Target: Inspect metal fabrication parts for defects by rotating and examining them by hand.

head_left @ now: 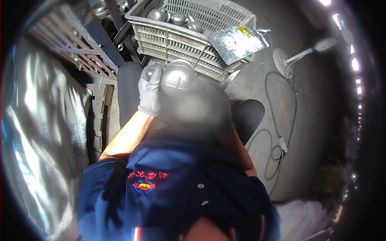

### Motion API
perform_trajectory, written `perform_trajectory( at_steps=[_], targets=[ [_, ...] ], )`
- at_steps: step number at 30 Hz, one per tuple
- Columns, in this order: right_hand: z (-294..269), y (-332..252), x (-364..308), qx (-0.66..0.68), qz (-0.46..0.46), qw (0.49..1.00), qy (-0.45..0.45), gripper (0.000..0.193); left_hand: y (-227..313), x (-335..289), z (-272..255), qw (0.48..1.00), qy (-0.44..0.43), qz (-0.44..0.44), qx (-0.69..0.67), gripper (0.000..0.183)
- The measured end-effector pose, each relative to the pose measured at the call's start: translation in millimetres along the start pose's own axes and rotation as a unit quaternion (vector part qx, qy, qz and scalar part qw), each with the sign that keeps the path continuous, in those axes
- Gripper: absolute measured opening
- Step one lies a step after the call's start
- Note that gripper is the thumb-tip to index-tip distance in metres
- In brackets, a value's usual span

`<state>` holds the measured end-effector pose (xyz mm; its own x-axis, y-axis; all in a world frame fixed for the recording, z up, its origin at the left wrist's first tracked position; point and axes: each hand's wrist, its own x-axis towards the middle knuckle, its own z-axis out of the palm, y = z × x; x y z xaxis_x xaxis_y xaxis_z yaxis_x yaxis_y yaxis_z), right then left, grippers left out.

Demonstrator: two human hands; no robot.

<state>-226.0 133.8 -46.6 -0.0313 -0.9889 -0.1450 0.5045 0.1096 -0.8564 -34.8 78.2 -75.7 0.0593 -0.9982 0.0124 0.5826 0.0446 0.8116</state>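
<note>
My left hand (pixel 150 91), in a grey work glove, grips a round, dull grey metal bowl-shaped part (pixel 177 77) from its left side, held up in front of my chest. A blurred patch covers the area just below the part, and my right hand is hidden behind it; only my right forearm (pixel 237 149) shows. A thin pointed blade-like tool (pixel 230 78) pokes out to the right of the part. Who or what holds it I cannot see.
A grey slotted plastic crate (pixel 177 40) with several similar metal parts (pixel 178 18) stands just beyond. A shiny metal sheet (pixel 235 42) leans on its right rim. Wooden pallets (pixel 76 48) and a plastic-wrapped sack (pixel 44 132) lie left. A standing fan (pixel 299 56) and cable (pixel 277 132) lie right.
</note>
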Motion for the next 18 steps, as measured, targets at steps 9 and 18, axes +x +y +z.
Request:
perform_trajectory(
  at_steps=[9, 18],
  targets=[
    [1.4, -9.6, -11.5, -0.158, 0.055, 0.985, -0.050, 0.035, 39.8, 8.7, 14.2, 1.000, 0.005, -0.005, -0.008, 0.027],
    [18.0, -67.0, -21.2, -0.412, -0.139, 0.872, -0.224, 0.048, 58.3, 9.5, 16.0, 0.997, -0.067, -0.043, 0.006, 0.032]
  ],
)
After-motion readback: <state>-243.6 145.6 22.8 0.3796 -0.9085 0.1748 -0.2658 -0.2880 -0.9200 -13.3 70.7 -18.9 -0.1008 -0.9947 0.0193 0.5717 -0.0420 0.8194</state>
